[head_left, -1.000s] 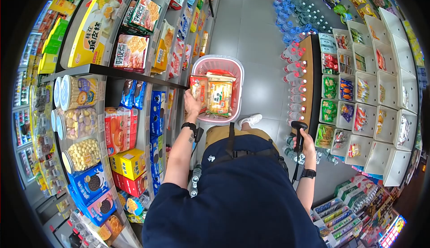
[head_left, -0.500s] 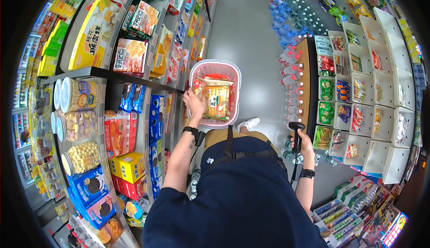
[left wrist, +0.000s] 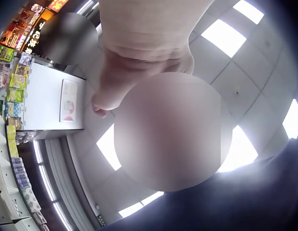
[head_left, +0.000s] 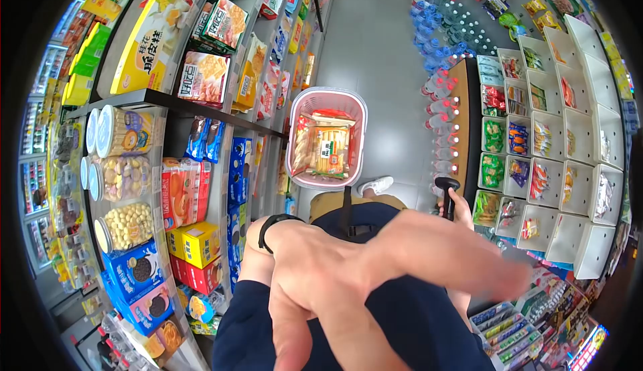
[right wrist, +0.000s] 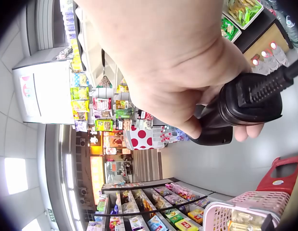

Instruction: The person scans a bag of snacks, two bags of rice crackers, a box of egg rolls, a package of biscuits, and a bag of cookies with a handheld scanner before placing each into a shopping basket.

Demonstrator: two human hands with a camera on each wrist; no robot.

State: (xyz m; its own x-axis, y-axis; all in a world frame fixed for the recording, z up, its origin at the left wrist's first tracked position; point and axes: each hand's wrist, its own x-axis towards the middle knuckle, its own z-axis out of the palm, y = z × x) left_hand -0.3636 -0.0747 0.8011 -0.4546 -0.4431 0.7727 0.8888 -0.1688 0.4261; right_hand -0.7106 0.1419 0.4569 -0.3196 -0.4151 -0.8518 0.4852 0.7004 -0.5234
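My left hand (head_left: 335, 264) is raised close to the head camera, large and blurred, its fingers loosely spread with nothing between them. Part of it shows in the left wrist view against the ceiling, beside a blurred round patch. With my right hand (head_left: 462, 211) I grip a black handle (right wrist: 214, 122) with a ribbed cord at its end; the fingers curl round it. On the floor ahead stands a pink basket (head_left: 362, 130) containing several snack packs (head_left: 328, 149), one with a white label. Neither hand touches the basket.
Shelves of boxed biscuits (head_left: 203, 78) and snack jars (head_left: 127, 224) line the left side. Along the right, bottles (head_left: 442, 113) stand beside a wooden-sided stand with white bins (head_left: 569, 126) of small packets. A grey floor aisle (head_left: 365, 29) runs between them.
My left hand has left the packs in the basket and come up toward the head camera. The right hand still holds the black handle in about the same place.
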